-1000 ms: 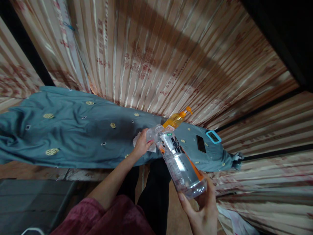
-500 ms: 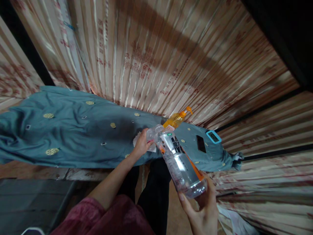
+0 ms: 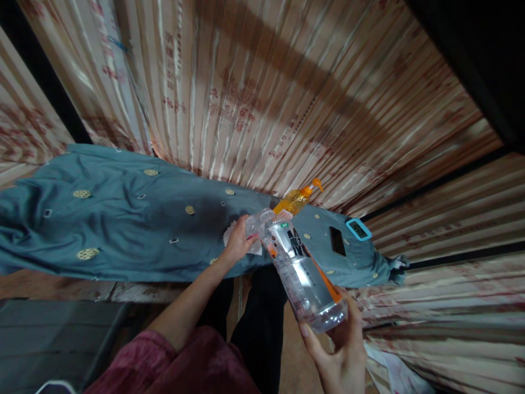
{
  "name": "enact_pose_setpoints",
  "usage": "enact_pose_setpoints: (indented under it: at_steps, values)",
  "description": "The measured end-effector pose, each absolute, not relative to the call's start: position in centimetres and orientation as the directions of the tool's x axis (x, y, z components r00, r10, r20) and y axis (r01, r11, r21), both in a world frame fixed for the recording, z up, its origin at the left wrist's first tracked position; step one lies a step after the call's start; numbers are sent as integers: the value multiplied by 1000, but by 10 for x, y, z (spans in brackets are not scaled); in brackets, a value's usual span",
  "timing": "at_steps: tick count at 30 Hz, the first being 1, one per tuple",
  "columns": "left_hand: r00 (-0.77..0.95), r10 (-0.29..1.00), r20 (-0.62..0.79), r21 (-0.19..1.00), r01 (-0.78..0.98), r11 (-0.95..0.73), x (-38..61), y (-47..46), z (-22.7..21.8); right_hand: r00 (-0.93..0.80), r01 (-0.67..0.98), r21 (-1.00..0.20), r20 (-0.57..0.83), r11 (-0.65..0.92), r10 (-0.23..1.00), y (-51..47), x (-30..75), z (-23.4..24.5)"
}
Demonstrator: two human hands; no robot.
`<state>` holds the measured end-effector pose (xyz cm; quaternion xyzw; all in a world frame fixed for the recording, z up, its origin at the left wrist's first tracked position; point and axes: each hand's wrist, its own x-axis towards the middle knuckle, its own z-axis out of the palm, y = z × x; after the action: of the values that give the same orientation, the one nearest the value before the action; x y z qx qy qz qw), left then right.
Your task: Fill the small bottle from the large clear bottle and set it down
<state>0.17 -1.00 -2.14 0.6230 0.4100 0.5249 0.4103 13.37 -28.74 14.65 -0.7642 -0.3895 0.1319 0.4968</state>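
Note:
My right hand (image 3: pixel 340 345) is wrapped round the base of a clear plastic drink bottle (image 3: pixel 305 273) with a silver and orange label. The bottle is tilted, its neck up and to the left. My left hand (image 3: pixel 239 241) grips a small clear container (image 3: pixel 256 223), whose exact kind I cannot make out. The drink bottle's mouth meets the small container or lies right over it; I cannot tell whether they touch. Just behind them is a pump bottle (image 3: pixel 293 202) with yellow-orange liquid and an orange pump head. A white tissue (image 3: pixel 256 248) lies under my left hand, partly hidden.
A blue-green cloth (image 3: pixel 131 219) with yellow pineapple prints covers the long narrow surface. On its right side lie a dark phone (image 3: pixel 338 241) and a blue-framed digital timer (image 3: pixel 358 229). A pleated patterned curtain (image 3: pixel 246 82) hangs close behind. My legs are below the front edge.

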Motion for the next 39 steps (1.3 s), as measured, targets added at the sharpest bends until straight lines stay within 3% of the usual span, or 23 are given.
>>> enact_pose_setpoints:
  at_steps: [18,39]
  values:
    - [106,961,254,959,101,-265,2,-12,-12,667,469,-858,190,-209,720,-288,133,144]
    - [117,944,309,945,76,-319,0,-12,-14,675,475,-856,204,-206,709,-287,132,147]
